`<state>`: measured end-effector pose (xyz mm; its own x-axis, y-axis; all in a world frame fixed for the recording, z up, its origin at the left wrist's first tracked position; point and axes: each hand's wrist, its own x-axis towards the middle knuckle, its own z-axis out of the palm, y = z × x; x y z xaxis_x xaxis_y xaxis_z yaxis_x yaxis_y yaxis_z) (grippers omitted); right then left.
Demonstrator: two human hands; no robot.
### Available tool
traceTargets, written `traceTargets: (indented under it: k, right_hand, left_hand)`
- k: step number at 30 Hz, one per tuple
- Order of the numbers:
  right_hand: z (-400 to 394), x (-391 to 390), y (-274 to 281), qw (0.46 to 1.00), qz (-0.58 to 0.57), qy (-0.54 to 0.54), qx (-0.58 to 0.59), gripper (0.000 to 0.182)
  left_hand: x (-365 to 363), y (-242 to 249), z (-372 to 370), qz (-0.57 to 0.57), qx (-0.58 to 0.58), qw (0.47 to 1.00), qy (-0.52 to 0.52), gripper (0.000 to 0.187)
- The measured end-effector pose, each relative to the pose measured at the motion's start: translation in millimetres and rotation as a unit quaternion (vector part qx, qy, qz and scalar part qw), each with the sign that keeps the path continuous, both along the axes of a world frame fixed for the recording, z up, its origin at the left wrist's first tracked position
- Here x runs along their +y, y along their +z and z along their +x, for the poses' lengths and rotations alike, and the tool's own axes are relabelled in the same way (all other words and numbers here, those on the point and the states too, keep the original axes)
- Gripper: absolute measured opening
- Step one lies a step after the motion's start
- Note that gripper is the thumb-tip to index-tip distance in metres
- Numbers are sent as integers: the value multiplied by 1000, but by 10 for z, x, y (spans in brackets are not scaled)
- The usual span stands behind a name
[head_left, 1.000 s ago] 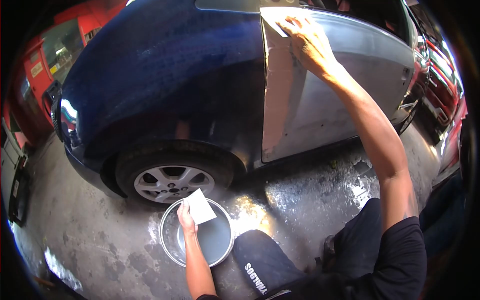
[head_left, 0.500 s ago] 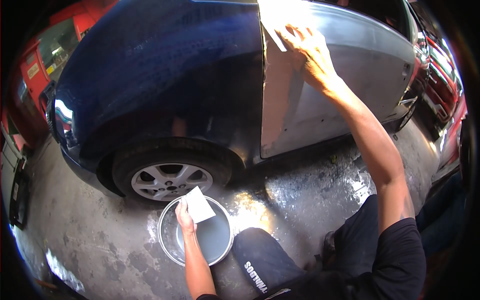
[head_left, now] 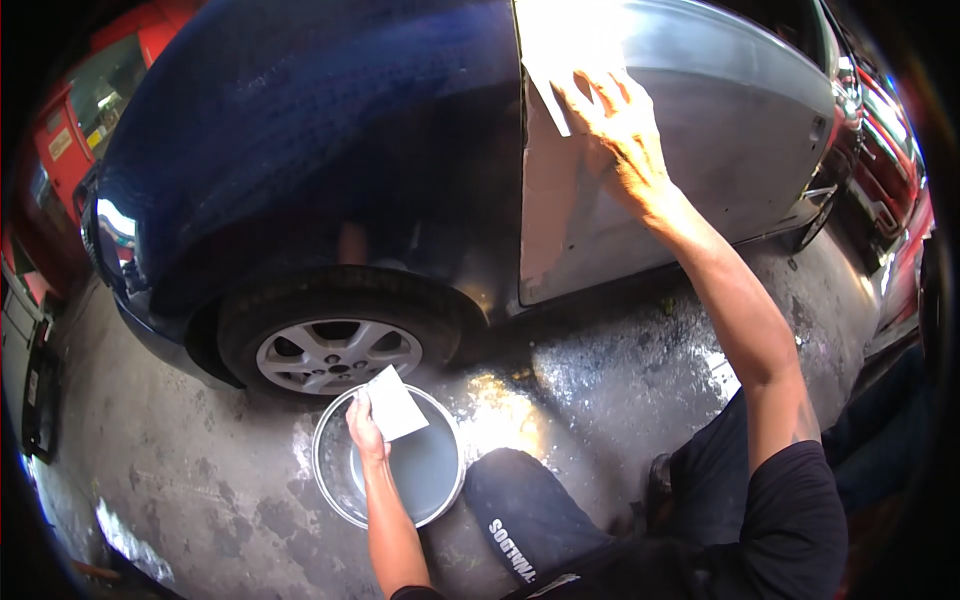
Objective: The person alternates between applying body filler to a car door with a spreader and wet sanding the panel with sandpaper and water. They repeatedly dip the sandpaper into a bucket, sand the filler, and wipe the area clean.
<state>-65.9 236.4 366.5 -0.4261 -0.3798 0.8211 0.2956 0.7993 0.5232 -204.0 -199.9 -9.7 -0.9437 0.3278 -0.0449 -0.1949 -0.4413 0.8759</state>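
Contrast harsh. Strong light on upper front of door, burnt out to white. Dark blue fender mostly dim, faint reflections. Floor grey and dull, with white and yellowish glare near bucket. Deep shadow under car. Hard highlight on headlight. Wide lens bending scene, corners black, coloured fringing at right edge. Middle fairly sharp, margins softer.

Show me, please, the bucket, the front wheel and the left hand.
Bucket [head_left: 317, 455]: head view, on its rim.
Front wheel [head_left: 340, 369]: head view, on its hub.
Left hand [head_left: 367, 431]: head view, on its middle.
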Motion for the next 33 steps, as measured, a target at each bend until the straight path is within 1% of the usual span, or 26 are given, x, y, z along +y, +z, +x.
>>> traceTargets:
  k: [3,5,12,14,18,20,23,26,30,33]
  right_hand:
    - [-2,-11,-101,999,-25,25,-3,46]
    - [0,-39,-185,1000,-8,-6,19,47]
    - [-23,-75,-448,999,-32,-33,21,50]
    - [-66,-30,-539,998,-19,-17,50,67]
    - [-57,-58,-660,998,-15,-21,59,65]
    - [-26,-99,-731,998,-29,-44,46,54]
    - [-25,-99,-829,998,-41,-30,43,55]
    - [-18,-121,-912,998,-54,-17,36,56]
    - [-26,-121,-1068,997,-75,-6,31,57]
    - [-48,-91,-1164,997,-66,-1,36,62]
  left_hand:
    - [-15,9,4,3,3,1000,-7,33]
    - [-27,0,3,3,4,1000,-12,33]
    - [-1,94,35,6,10,1000,-19,35]
    - [-8,82,37,1,8,1000,-16,36]
    - [-19,37,11,0,9,1000,-17,37]
    - [-24,13,6,0,9,1000,-18,37]
    - [-16,52,14,-3,12,1000,-28,37]
    - [-1,31,7,-3,6,1000,-12,38]
    - [-15,126,34,1,7,1000,-31,36]
    - [-19,106,18,5,10,999,-40,35]
